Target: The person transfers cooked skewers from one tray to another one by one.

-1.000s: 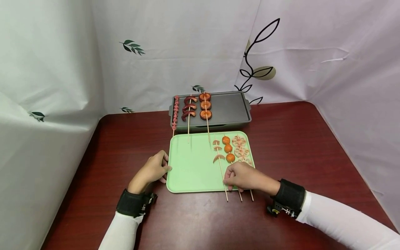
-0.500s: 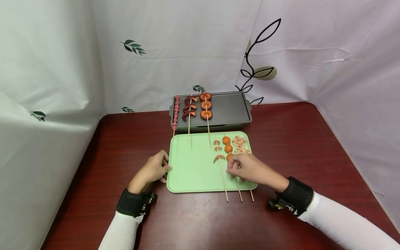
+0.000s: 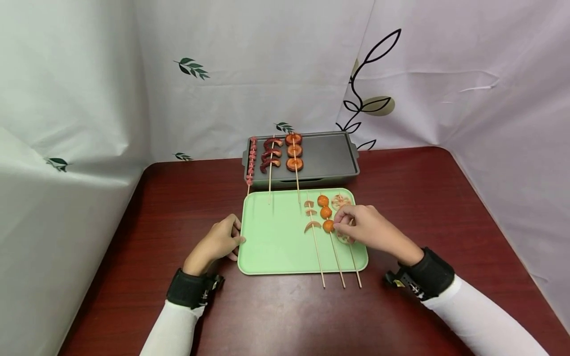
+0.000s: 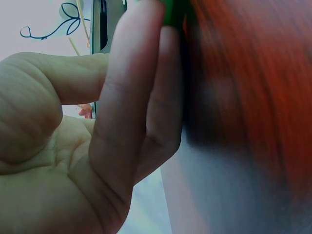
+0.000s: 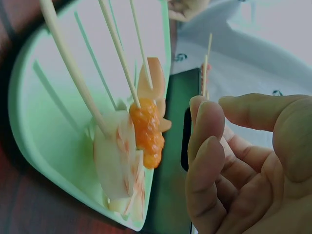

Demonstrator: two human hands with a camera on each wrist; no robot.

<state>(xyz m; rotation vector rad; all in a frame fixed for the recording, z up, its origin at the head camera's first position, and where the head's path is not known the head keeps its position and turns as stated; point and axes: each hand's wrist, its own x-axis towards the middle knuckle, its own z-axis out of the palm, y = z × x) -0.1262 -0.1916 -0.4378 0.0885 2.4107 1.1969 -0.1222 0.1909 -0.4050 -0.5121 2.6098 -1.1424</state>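
My left hand (image 3: 219, 239) grips the left edge of a light green tray (image 3: 271, 237), thumb over the rim; the left wrist view shows its fingers (image 4: 126, 87) close beside the tabletop. Three skewers lie on the tray's right side: pinkish crescent slices (image 3: 312, 226), orange balls (image 3: 326, 212) and lotus root slices (image 3: 340, 201). Above the lotus root skewer hovers my right hand (image 3: 371, 228), partly covering it in the head view. Its fingers are loosely curled around nothing, and the right wrist view shows a small gap between thumb and forefinger.
Behind the tray stands a dark grey grill plate (image 3: 329, 153). On its left half lie skewers of small pink pieces (image 3: 251, 158), dark red curved pieces (image 3: 270, 154) and brown-orange round slices (image 3: 294, 151), their sticks reaching over the tray. A patterned white curtain (image 3: 249, 74) closes off the back.
My right hand has moved from the lower skewer sticks up and to the right, over the lotus root slices, uncovering the sticks. The left hand stays at the tray's edge.
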